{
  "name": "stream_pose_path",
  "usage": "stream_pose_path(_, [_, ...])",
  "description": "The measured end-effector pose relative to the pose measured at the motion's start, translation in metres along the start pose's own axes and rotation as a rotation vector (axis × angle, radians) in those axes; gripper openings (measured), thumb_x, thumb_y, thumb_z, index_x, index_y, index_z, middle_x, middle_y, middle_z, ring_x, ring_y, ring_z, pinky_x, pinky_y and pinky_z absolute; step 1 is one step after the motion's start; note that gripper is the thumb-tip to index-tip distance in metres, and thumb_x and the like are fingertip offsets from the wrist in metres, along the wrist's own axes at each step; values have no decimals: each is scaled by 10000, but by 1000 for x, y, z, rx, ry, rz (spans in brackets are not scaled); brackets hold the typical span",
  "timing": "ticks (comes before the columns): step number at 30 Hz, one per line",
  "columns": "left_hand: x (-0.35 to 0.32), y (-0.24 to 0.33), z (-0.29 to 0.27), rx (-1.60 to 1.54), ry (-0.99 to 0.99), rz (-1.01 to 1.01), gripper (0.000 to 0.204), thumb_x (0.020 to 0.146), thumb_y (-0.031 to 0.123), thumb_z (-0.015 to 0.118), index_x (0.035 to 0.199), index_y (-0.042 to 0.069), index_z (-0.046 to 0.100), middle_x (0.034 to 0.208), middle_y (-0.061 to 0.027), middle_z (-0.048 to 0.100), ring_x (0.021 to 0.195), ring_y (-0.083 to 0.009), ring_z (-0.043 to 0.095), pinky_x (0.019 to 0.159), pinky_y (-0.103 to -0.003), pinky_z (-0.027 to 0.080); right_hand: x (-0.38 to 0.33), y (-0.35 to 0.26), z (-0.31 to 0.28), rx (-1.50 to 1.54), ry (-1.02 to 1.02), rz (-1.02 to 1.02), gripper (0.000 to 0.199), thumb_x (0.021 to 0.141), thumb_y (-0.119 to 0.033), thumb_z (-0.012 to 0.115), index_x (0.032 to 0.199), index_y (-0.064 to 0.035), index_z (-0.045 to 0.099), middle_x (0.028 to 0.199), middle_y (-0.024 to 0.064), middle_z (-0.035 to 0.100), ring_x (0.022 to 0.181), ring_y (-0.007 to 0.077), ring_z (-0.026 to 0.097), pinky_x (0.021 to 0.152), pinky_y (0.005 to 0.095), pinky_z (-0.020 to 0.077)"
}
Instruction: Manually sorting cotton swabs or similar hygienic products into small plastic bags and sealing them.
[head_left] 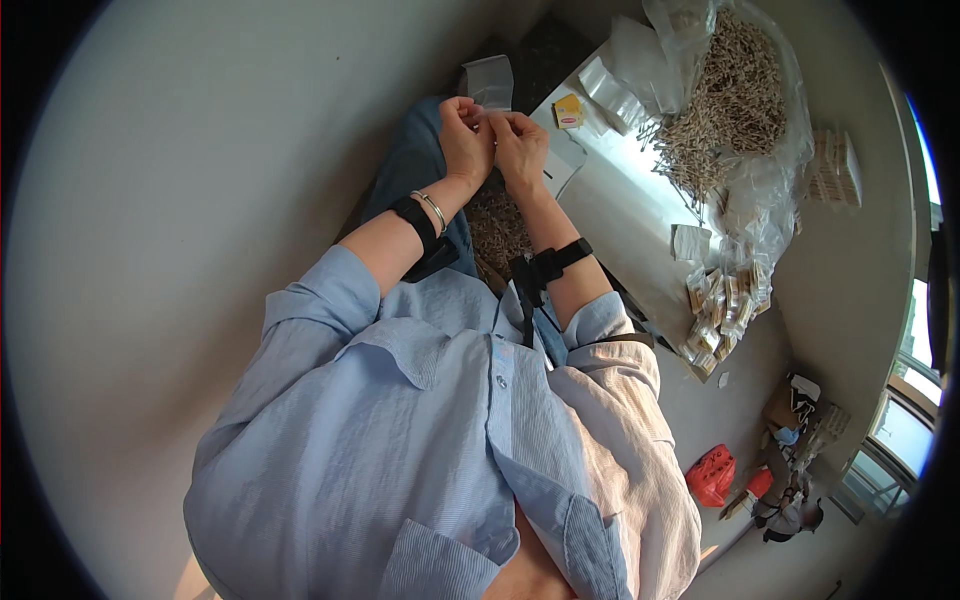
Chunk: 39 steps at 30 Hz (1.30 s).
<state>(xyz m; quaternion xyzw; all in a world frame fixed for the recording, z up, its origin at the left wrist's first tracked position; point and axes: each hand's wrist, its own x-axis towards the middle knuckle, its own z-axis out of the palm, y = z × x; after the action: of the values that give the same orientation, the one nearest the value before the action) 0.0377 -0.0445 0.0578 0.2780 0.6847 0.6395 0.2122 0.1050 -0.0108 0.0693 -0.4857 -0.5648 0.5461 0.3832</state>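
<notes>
Both hands meet at the top centre, pinching the lower edge of a small clear plastic bag (489, 80) that stands up beyond the fingers. My left hand (464, 140) has its fingers curled and closed at the bag's edge. Close beside it, my right hand (521, 147) pinches the same edge, thumb and fingertips together. Whether anything small is also between the fingertips is hidden. Below the hands, between my forearms, lies a heap of small brown stick-like pieces (500, 238), partly covered by the right arm.
To the right, a white table (625, 225) carries a large open clear bag of thin brown sticks (735, 95). Flat empty bags (612, 95), a yellow packet (569, 111) and several filled small bags (725, 305) lie there. A red bag (711, 475) and a person (790, 512) appear lower right.
</notes>
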Motion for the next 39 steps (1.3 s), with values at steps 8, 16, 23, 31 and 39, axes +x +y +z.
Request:
stream_pose_path(8, [9,-15,2,48,160,8,254,873,172,612,1019,13,477,887,-102,613,768,-165,607,703,-291,495,6,-1,15,-276,76,-118,234,788,-223,642,839,-1,697,736,174,666,675,262,654,640,320,499])
stream_pose_path(16, [16,-36,-3,-49,140,-27,77,889,89,568,886,15,544,734,-88,638,658,-190,640,632,-284,507,29,4,2,-432,56,-76,189,737,-164,691,859,-20,687,654,120,648,614,252,641,601,335,499])
stream_pose_path(23, [29,-65,7,122,110,29,74,891,76,573,901,4,562,761,-69,658,711,-132,658,664,-257,512,82,22,0,-548,-170,-424,210,681,-130,717,881,-80,676,761,93,640,721,273,637,652,376,507])
stream_pose_path(31, [40,-71,17,108,124,-23,69,890,61,580,906,-2,559,792,-81,661,722,-140,664,663,-250,511,92,18,-3,-871,-266,-505,210,733,-216,674,904,-96,690,902,84,647,774,260,649,689,363,524])
stream_pose_path(39, [43,-71,18,166,48,105,59,864,27,593,914,7,569,793,-80,658,735,-148,654,667,-269,513,103,23,-1,-861,-243,-379,188,732,-235,630,876,-139,703,869,91,655,823,297,641,731,397,521])
